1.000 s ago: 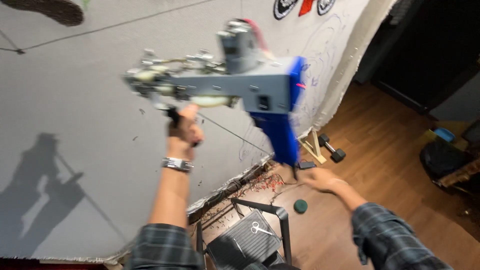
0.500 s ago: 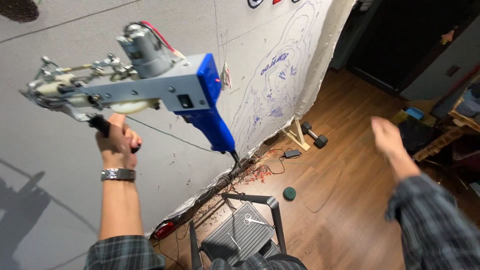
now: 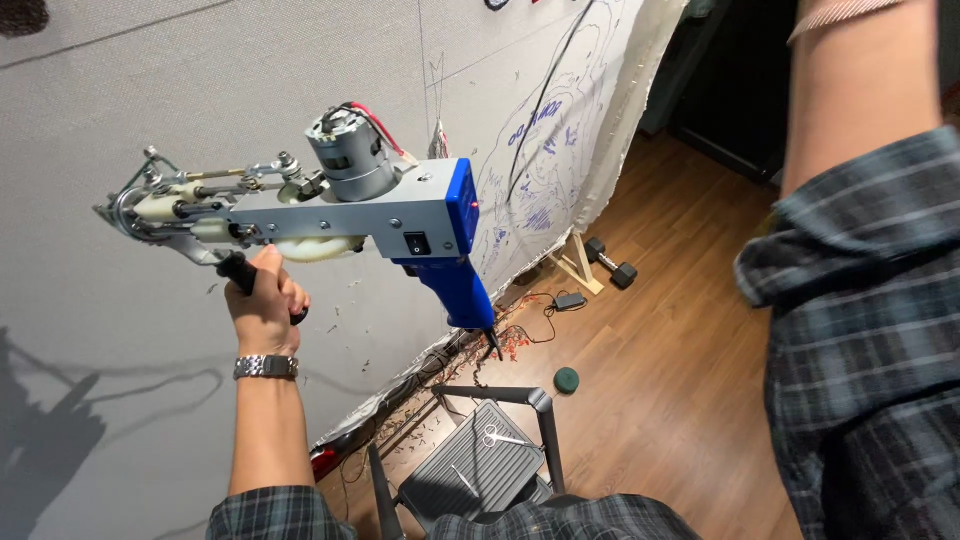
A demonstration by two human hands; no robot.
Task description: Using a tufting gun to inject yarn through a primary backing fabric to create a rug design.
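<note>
Plaid right arm (image 3: pixel 860 300), its hand cut off

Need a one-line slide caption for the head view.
Left hand grips tufting gun by its front handle against grey cloth.

Right hand cut off by the top edge; only its forearm (image 3: pixel 860 90) shows.

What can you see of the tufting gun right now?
The tufting gun is held up, lying roughly level against the grey cloth. It has a grey metal body, a blue pistol grip pointing down, a silver motor with red wires on top, a white gear and a needle mechanism at its left end. The left hand grips its black front handle; nothing holds the blue grip.
</note>
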